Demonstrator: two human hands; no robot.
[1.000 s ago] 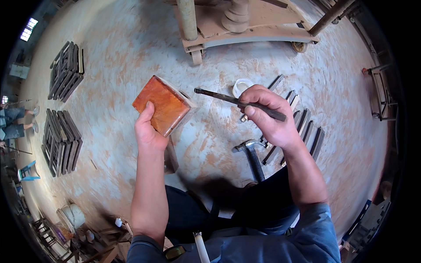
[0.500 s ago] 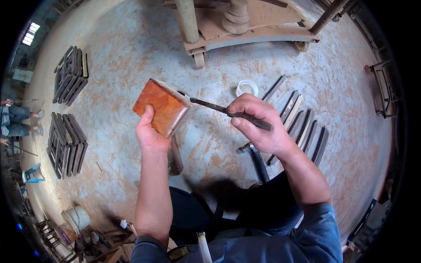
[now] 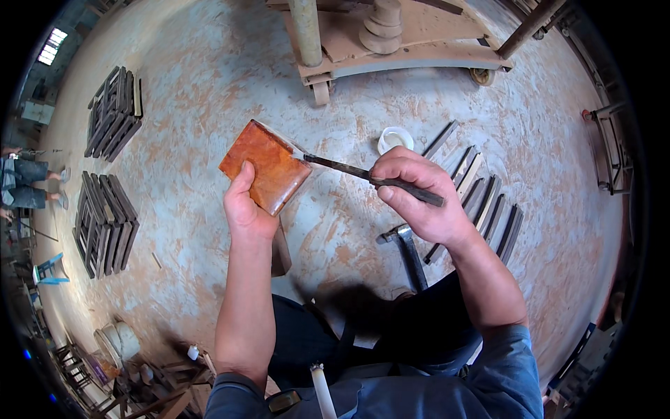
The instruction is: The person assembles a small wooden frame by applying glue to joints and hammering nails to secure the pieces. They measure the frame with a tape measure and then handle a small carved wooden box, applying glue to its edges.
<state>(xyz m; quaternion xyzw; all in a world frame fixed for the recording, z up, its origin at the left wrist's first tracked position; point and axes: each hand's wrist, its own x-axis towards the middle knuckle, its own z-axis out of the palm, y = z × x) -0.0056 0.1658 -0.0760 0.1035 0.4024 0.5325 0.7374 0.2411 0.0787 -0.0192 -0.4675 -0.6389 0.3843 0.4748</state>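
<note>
My left hand grips a squarish, glossy orange-brown wooden piece, thumb on its broad face and the other fingers hidden behind it. In my right hand is a slim dark stick-like brush, pinched between thumb and fingers. The brush's pale tip meets the wooden piece at its upper right edge. Just beyond my right hand stands a small white tub with something pale inside. Below that hand, a hammer lies near my leg.
Several dark wooden strips lie on the floor at right. Two stacks of dark frames sit at left. A wheeled wooden trolley stands at the far side. A bucket and wood scraps are at lower left; another person's legs show far left.
The wooden piece has shifted slightly right and turned in my left hand, so its glossy face shows more. The brush has moved a little right with it, its tip now at the edge.
</note>
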